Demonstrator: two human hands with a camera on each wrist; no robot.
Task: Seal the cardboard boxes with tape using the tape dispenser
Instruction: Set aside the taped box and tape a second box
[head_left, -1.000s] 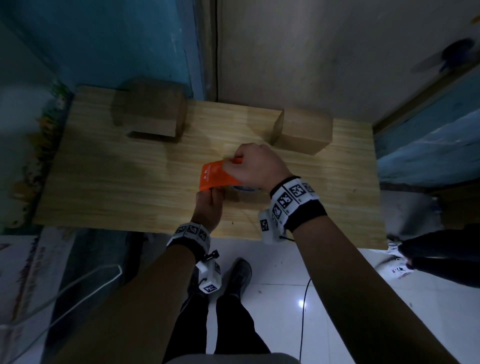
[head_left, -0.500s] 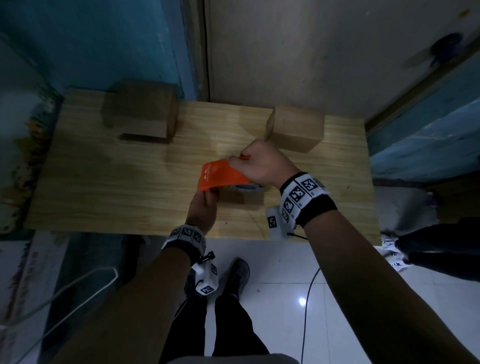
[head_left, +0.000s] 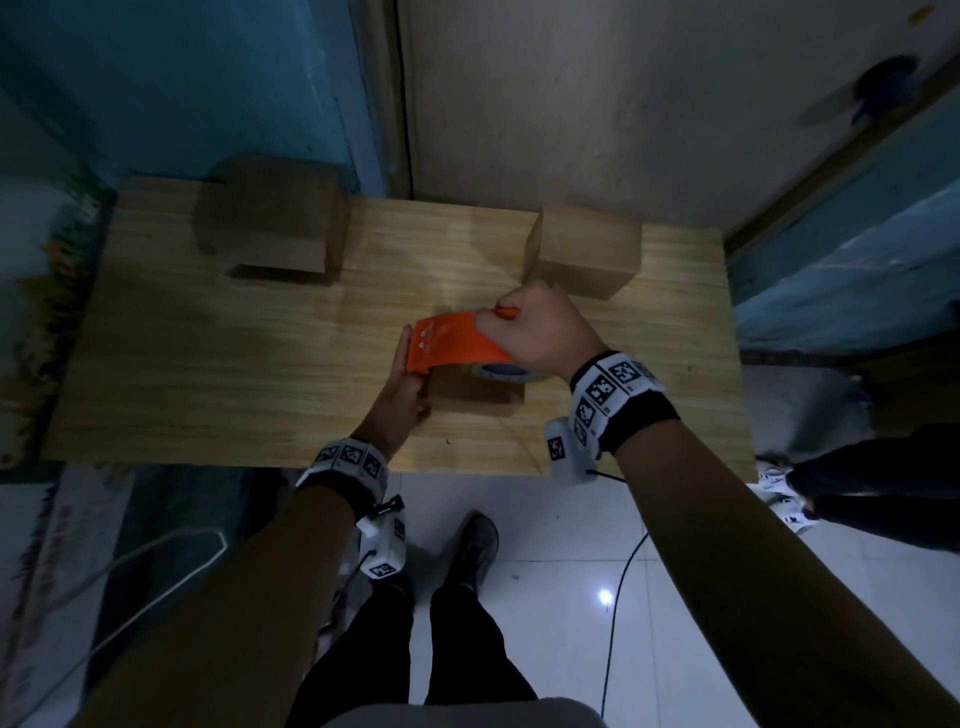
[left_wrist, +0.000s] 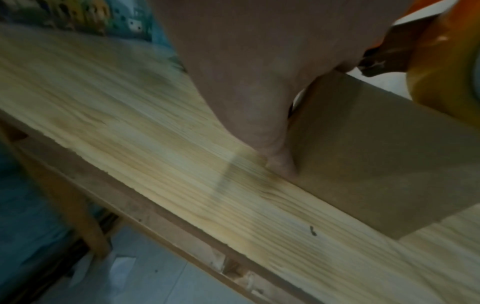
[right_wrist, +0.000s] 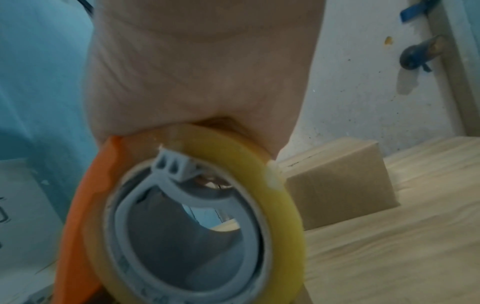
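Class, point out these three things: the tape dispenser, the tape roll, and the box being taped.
tape dispenser (head_left: 451, 347), head view, orange top cover.
tape roll (right_wrist: 283, 203), right wrist view, yellowish outer edge.
box being taped (left_wrist: 376, 164), left wrist view, near side wall.

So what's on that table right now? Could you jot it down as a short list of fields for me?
Surface: wooden table
Box being taped: small cardboard box, under the tool, near the front edge
Tool: orange tape dispenser with a yellowish tape roll
Right hand: grips the dispenser from above
Left hand: rests against the box's left side
Other boxes: left box and right box, both at the back
Floor: white tiles
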